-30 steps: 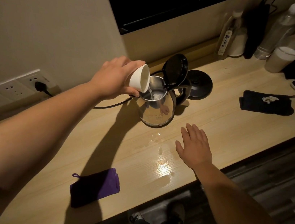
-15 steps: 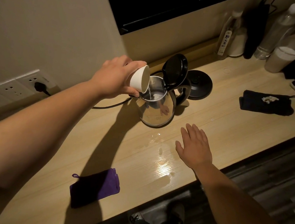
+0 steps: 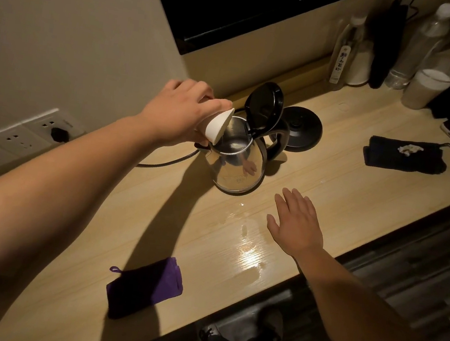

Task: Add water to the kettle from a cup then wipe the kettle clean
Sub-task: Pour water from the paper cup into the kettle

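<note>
Cup (image 3: 217, 127) tipped steeper over kettle (image 3: 238, 162); wet patch (image 3: 248, 256) on countertop (image 3: 345, 193).

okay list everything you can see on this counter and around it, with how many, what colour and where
kettle: one, shiny steel with black handle, mid counter, lid raised
kettle base: one, black, just behind the kettle to its right
cup: one, white, tipped over the kettle's mouth
purple cloth: one, near front edge, left
black cloth: one, right side, a pale scrap on top
bottles and jars: several, clear or pale, back right corner
wall sockets: a white row, left wall, one black plug in
wet patch: one, shiny, on the counter before the kettle
left hand: holds the cup
right hand: open, flat above the counter, empty
</note>
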The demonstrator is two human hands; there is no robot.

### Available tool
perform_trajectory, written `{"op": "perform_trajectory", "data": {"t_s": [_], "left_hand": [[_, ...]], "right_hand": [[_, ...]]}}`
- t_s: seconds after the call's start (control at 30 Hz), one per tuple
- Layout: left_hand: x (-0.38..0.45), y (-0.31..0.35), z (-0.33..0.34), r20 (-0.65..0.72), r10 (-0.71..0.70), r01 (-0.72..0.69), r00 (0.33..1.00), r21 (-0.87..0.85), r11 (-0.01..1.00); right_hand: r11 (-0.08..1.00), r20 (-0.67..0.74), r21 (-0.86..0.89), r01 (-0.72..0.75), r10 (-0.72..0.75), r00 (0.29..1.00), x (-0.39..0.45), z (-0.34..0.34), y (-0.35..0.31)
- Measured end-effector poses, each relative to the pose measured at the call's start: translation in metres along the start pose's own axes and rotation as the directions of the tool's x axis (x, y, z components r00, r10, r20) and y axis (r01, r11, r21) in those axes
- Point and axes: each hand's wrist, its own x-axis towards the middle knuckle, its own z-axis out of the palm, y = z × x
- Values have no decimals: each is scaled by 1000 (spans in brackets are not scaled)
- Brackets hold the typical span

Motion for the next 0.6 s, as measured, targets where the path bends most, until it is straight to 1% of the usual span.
{"op": "perform_trajectory", "data": {"t_s": [0.13,0.3,0.43,0.6], "left_hand": [[0,1,1,-27,-4,4,1000,-12,1000],[-6,2,3,-42,-114,103,993,-195,975],[-10,0,7,-27,-203,184,979,-326,927],[-13,-1,2,-23,-291,242,956,-497,833]], "right_hand": [[1000,0,9,3,-3,1000,0,0,0],[1000,2,9,4,-4,1000,0,0,0],[1000,1,16,3,-3,1000,0,0,0],[1000,17,14,9,-9,1000,0,-2,0]]}}
